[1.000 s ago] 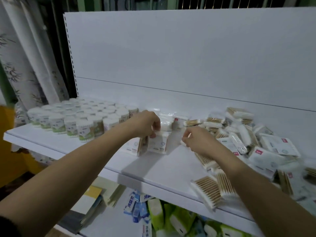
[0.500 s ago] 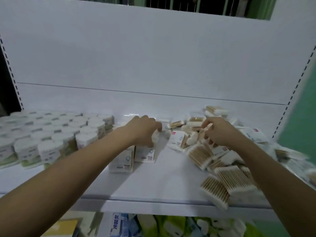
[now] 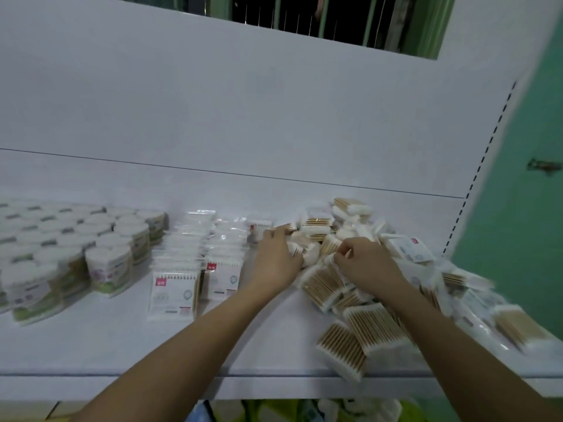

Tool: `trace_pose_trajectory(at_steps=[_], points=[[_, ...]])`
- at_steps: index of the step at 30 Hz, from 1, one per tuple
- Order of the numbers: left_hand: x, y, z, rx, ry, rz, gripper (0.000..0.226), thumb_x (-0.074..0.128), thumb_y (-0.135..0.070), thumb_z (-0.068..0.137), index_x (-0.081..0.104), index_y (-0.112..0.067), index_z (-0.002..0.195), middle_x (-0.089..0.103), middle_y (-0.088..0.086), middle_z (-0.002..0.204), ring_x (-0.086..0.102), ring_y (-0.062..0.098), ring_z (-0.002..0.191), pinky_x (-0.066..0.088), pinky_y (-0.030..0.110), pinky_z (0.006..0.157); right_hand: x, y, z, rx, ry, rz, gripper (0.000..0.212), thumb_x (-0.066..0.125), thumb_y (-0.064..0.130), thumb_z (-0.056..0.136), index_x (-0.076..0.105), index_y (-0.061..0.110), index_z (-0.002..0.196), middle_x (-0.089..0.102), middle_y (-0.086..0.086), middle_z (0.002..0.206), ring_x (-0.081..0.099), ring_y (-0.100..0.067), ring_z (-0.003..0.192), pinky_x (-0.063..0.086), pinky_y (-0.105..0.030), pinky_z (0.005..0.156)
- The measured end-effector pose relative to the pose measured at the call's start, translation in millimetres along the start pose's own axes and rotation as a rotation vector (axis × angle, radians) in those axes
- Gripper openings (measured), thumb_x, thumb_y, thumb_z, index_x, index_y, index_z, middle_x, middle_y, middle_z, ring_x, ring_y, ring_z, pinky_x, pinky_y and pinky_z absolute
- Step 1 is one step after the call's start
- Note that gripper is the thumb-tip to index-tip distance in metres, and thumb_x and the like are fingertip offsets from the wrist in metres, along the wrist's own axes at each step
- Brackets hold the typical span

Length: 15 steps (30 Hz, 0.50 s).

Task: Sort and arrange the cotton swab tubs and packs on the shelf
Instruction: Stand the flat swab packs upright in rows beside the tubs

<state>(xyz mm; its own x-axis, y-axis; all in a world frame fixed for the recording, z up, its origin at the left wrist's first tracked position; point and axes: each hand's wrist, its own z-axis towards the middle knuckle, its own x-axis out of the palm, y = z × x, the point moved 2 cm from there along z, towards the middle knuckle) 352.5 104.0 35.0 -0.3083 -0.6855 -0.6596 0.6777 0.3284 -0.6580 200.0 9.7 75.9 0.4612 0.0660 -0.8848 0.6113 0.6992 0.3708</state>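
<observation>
Both hands (image 3: 275,263) (image 3: 367,266) on jumbled swab packs (image 3: 323,281), sticks pointing every way; grip state unclear.

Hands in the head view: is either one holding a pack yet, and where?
Cannot be told for sure. The left hand rests spread on the loose pile; the right hand has fingers curled at a pack's edge, too blurred to confirm.

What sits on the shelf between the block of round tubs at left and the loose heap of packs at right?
In the head view, two neat rows of upright flat swab packs stand between the tubs and the heap. The left hand reaches past them into the heap.
</observation>
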Motion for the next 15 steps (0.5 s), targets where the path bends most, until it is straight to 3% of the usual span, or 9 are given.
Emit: trace_pose_trajectory(at_steps=[2,5,9,11,13,15], points=[[10,6,8,-0.122,-0.005,0.092,0.067,0.064,-0.039,0.081,0.04,-0.014,0.138,0.044,0.015,0.137,0.047,0.033,0.122,0.043,0.046,0.101,6,-3,-5,-0.018,0.005,-0.046,0.017,0.05,0.036,0.096,0.062,0.025,0.092,0.065,0.006,0.093,0.061,-0.017,0.087,0.049,-0.031,0.075],[19,8,12,-0.242,0.066,0.087,0.073,0.069,-0.043,0.082,0.04,-0.004,0.136,0.049,0.017,0.132,0.046,0.034,0.125,0.04,0.041,0.103,13,-9,-9,-0.061,-0.026,-0.062,0.018,0.047,0.037,0.097,0.06,0.025,0.091,0.065,0.007,0.091,0.06,-0.015,0.083,0.047,-0.03,0.07],[25,12,8,-0.243,0.08,-0.003,0.038,0.075,-0.045,0.08,0.057,-0.012,0.088,0.061,0.0,0.077,0.064,0.021,0.08,0.052,0.034,0.071,16,-16,-9,-0.135,-0.046,-0.028,0.019,0.047,0.034,0.098,0.057,0.022,0.088,0.064,0.006,0.08,0.06,-0.016,0.075,0.044,-0.028,0.061],[22,6,3,-0.221,0.019,-0.002,0.032,0.074,-0.041,0.082,0.051,-0.022,0.073,0.064,-0.002,0.074,0.058,0.012,0.064,0.048,0.029,0.058,14,-17,-8,-0.168,-0.03,0.0,0.017,0.047,0.034,0.098,0.057,0.022,0.091,0.064,0.007,0.078,0.059,-0.015,0.074,0.041,-0.028,0.06],[16,-4,-1,-0.142,-0.106,0.034,0.032,0.073,-0.045,0.082,0.05,-0.025,0.073,0.067,-0.003,0.079,0.055,0.004,0.06,0.045,0.023,0.051,9,-18,-7,-0.188,-0.019,0.041,0.018,0.046,0.033,0.099,0.059,0.022,0.093,0.065,0.007,0.081,0.06,-0.014,0.075,0.046,-0.03,0.065],[9,-14,-4,-0.038,-0.246,0.054,0.037,0.071,-0.056,0.078,0.058,-0.022,0.084,0.065,-0.005,0.083,0.057,0.007,0.069,0.047,0.025,0.058,3,-19,-7,-0.225,-0.049,0.122,0.018,0.047,0.032,0.099,0.06,0.022,0.091,0.064,0.007,0.077,0.059,-0.011,0.068,0.047,-0.029,0.061]])
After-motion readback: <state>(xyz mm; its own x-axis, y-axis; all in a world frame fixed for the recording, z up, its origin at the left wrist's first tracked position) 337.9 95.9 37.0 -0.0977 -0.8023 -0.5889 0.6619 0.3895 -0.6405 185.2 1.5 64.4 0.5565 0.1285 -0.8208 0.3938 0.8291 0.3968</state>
